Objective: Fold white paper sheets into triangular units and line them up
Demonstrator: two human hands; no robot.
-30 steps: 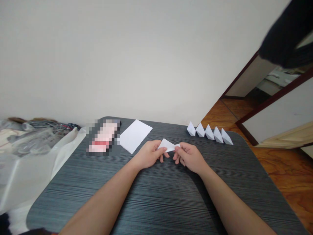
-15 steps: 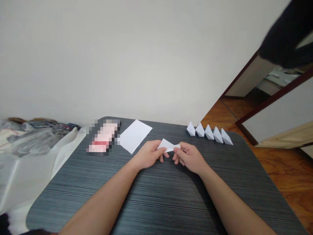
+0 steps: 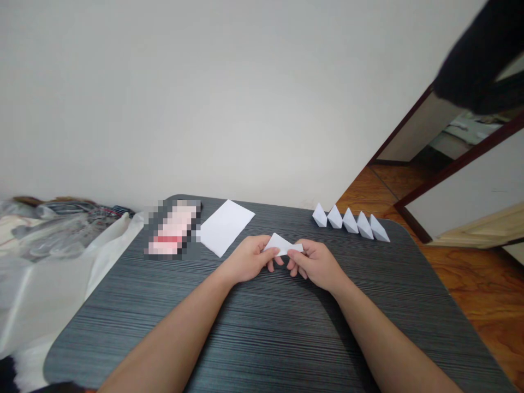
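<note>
A small piece of folded white paper (image 3: 281, 244) is held just above the dark table between both hands. My left hand (image 3: 250, 258) pinches its left end, thumb on top and fingers curled beneath. On the right end, my right hand (image 3: 318, 262) presses with its thumb, the fingers bent underneath. Beyond my left hand lies a flat white paper sheet (image 3: 226, 228). Several folded white paper shapes (image 3: 351, 221) with pointed tips stand in a row past my right hand.
The dark wood-grain table (image 3: 254, 338) backs onto a pale wall. A pixelated pink and black object (image 3: 174, 226) lies at its far left. Plastic-covered bundles (image 3: 61, 234) sit left of the table. Wooden floor (image 3: 478, 278) shows to the right.
My right thumb has slid slightly left along the folded paper, and the paper's right end now lies a little lower. My left hand has barely moved.
</note>
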